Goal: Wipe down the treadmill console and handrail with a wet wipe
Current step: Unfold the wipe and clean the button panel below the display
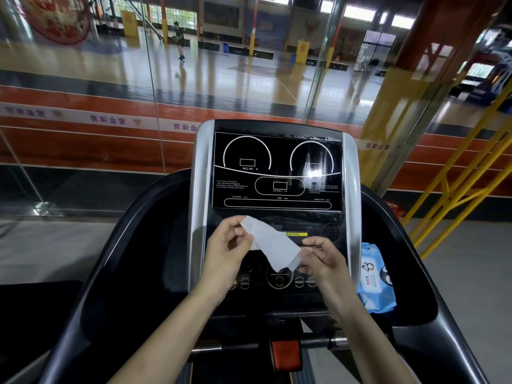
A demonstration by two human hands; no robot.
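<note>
One white wet wipe [273, 246] hangs in the air in front of the treadmill console [277, 173], just above the round buttons. It is still partly folded. The left hand [225, 252] pinches its top corner with curled fingers [239, 227]. The right hand [322, 259] pinches its lower end the same way. The wipe looks thin, soft and floppy, and very light. I think it would be damp and a bit slippery, and could tear if pulled hard. The edges and corners look like the best places to hold while it is opened out, and then it can be bunched flat under the fingers to rub.

One blue pack of wipes [374, 278] sits in the tray to the right of the console. Two black handrails curve down the sides, the left handrail [110, 259] and the right handrail [432, 278].
</note>
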